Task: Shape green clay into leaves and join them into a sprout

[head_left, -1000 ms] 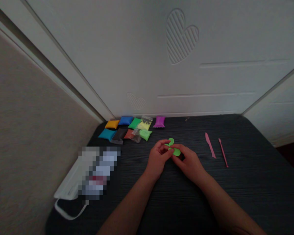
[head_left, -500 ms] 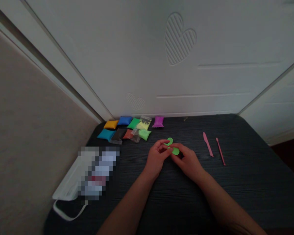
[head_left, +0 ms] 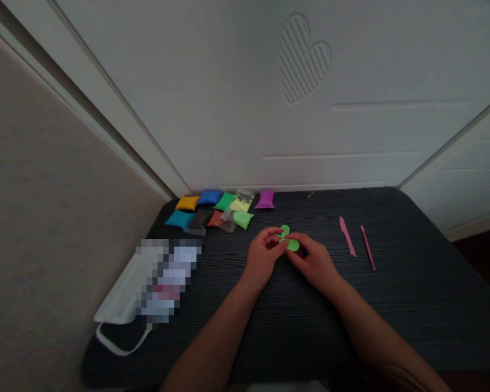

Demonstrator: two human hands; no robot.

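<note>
A bright green piece of modelling clay [head_left: 293,245], with rounded lobes, is held between both hands over the dark table. My left hand [head_left: 265,251] pinches it from the left, its thumb pressed on the near side. From the right, my right hand [head_left: 310,257] grips the larger lobe between thumb and fingers. A smaller green lobe [head_left: 285,230] pokes up beyond the fingertips. Parts of the clay are hidden behind my fingers.
Several coloured clay packets [head_left: 179,219] lie at the back left, with a purple packet [head_left: 265,199] beside them. A pink plastic knife [head_left: 347,236] and a thin pink tool [head_left: 368,248] rest on the right. A white face mask [head_left: 120,305] lies near a pixelated item at left.
The camera view has shifted slightly. My hands stay together on the green clay, with a small change in finger position, and more of the clay's middle shows.
</note>
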